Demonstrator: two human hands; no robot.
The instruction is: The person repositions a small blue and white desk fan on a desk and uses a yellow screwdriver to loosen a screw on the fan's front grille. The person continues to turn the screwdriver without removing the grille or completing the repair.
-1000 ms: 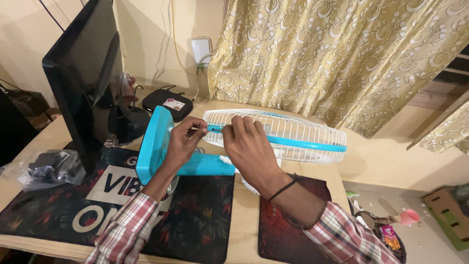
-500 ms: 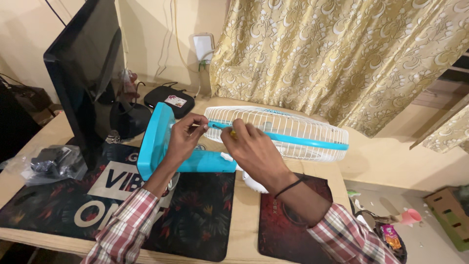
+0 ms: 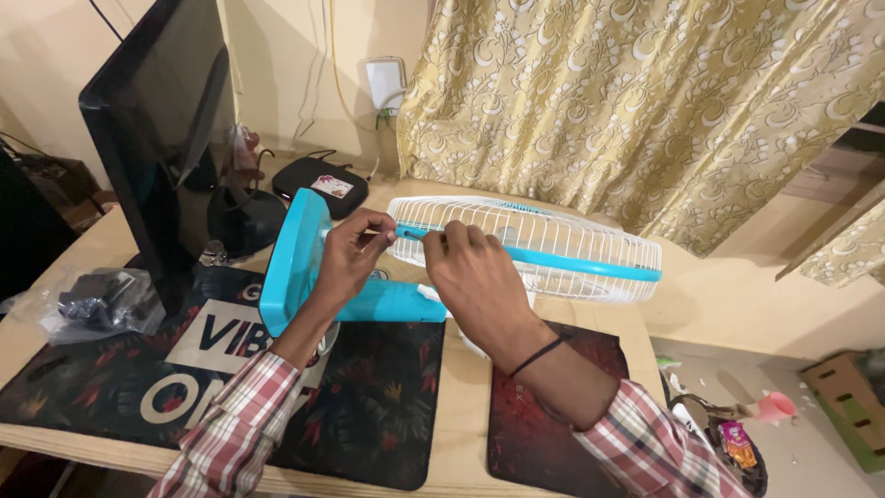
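I see my left hand [image 3: 348, 254] with its fingers curled and pinched on the left edge of the fan [image 3: 516, 249], which lies on its side across the middle of the desk [image 3: 466, 406]. My right hand [image 3: 475, 277] sits just beside it, fingertips closed on the blue band round the white cage. The fan's blue base [image 3: 293, 258] stands upright to the left, near the monitor [image 3: 161, 138]. A dark mat [image 3: 369, 406] lies nearer me.
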